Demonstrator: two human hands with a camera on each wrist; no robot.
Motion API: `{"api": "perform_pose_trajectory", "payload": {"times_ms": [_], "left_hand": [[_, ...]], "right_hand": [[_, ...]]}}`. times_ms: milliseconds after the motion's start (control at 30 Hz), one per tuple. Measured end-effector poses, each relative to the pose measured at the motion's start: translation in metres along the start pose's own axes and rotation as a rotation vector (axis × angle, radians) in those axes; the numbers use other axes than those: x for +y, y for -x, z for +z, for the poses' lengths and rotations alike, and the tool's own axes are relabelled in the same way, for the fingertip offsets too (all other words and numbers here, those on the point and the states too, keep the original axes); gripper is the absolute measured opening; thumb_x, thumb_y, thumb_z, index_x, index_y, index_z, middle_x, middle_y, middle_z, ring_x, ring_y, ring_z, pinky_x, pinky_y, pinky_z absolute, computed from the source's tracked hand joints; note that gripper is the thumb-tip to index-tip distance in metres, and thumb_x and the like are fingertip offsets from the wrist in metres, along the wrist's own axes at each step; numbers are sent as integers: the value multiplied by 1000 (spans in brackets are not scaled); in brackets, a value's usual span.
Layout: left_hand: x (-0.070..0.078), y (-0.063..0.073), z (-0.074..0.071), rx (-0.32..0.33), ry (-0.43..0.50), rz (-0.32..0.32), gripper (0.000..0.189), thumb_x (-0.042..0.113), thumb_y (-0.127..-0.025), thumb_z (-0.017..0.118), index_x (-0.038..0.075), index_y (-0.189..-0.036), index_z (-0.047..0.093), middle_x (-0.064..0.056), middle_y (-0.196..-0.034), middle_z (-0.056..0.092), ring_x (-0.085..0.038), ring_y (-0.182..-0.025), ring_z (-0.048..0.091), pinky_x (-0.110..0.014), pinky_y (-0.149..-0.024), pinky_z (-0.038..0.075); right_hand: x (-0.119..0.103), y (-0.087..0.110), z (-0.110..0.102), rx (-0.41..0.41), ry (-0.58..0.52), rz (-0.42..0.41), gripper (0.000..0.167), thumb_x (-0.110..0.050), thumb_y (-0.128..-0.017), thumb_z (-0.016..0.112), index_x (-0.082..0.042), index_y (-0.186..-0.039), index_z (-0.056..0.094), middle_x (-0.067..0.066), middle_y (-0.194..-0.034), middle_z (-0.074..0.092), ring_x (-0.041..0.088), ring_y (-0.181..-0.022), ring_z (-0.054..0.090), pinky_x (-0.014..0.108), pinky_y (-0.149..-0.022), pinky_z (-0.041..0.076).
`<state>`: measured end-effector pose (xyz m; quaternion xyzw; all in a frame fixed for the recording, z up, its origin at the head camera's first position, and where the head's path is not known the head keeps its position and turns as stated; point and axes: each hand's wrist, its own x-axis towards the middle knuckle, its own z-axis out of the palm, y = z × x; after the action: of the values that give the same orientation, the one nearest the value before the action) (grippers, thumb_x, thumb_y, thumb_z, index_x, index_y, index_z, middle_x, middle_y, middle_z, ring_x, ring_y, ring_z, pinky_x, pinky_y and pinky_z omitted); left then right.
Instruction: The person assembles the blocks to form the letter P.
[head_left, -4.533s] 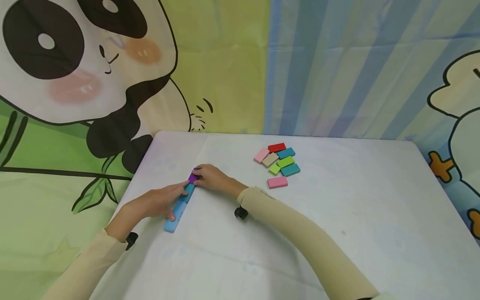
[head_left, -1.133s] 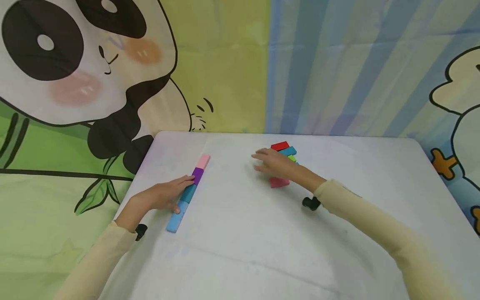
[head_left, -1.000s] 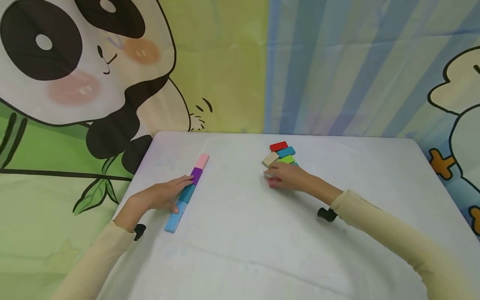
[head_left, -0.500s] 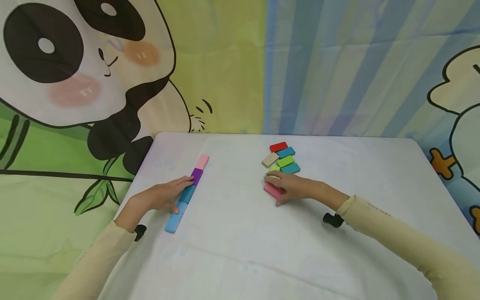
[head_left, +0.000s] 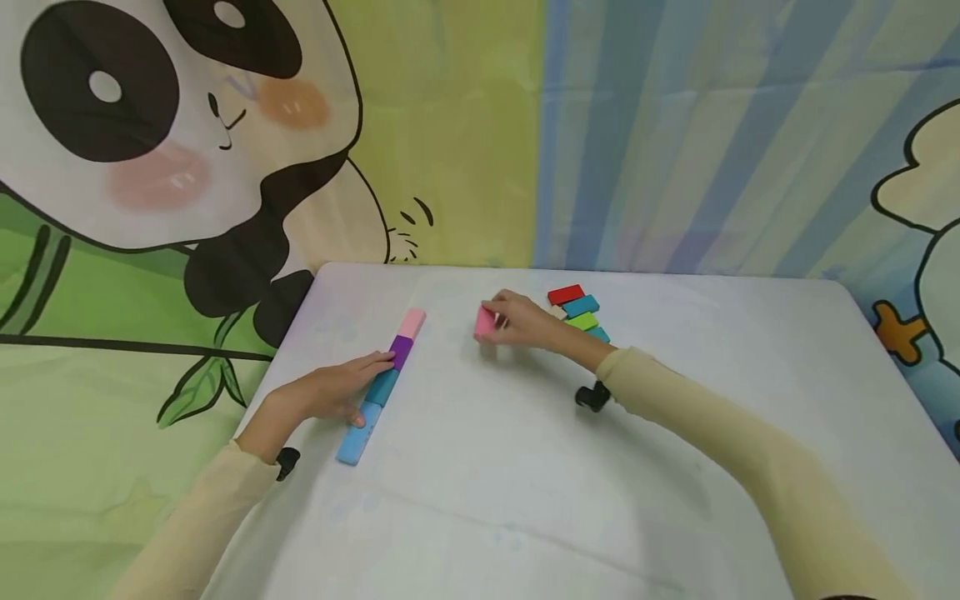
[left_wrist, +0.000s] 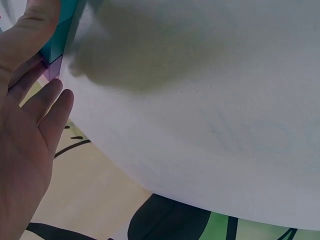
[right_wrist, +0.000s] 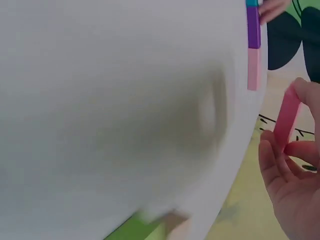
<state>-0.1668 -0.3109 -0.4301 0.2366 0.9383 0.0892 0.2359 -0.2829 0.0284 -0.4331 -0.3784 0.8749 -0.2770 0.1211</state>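
Observation:
In the head view my right hand [head_left: 521, 321] pinches a pink block [head_left: 485, 322] above the table, between the row and the pile. The right wrist view shows this pink block [right_wrist: 287, 117] on edge between thumb and fingertips. My left hand [head_left: 322, 393] lies with extended fingers along a straight row of blocks at the left. The row runs from a light blue block [head_left: 354, 437] through a teal block [head_left: 383, 387] and a purple block [head_left: 402, 350] to a light pink block [head_left: 412, 322]. Its fingertips are at the purple block and its thumb at the light blue one.
Behind my right hand lies a loose pile: a red block [head_left: 566, 294], a blue block [head_left: 581, 306], a lime block [head_left: 582, 321], a teal block [head_left: 599, 333] and a partly hidden tan block [head_left: 557, 312]. The white table [head_left: 712, 375] ends at a printed cloth backdrop [head_left: 450, 142].
The light pink block went from the pile to the row's far end. My right hand then picked up the darker pink block and carried it left. My left hand stayed at the row.

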Motion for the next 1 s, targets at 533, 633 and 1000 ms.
{"api": "perform_pose_trajectory", "payload": {"times_ms": [533,633,1000], "left_hand": [[5,-14,6,-21,2,3,102,38,-74,79,12,-155,22,-8,-164,16,-34,-149,23,-51,-114,36],[2,-12,4,-21,4,-2,103,38,-74,79,12,-155,22,-8,-164,16,-33,-150,22,-51,-114,36],[-4,-3,-1,-16,23,-5,102,37,-73,79,11,-155,22,-10,-164,16,-35,-149,22,-53,-113,36]], "right_hand": [[-9,-127,40,40,45,195,52,-35,-91,68,-6,-133,58,9,-125,67,18,-106,57,28,-89,45],[-11,-131,43,29,80,167,52,-35,-92,66,-6,-134,58,8,-103,67,18,-95,54,26,-79,42],[-18,-137,49,6,204,74,28,-34,-96,61,-6,-98,64,3,-83,53,15,-79,45,26,-73,38]]}}
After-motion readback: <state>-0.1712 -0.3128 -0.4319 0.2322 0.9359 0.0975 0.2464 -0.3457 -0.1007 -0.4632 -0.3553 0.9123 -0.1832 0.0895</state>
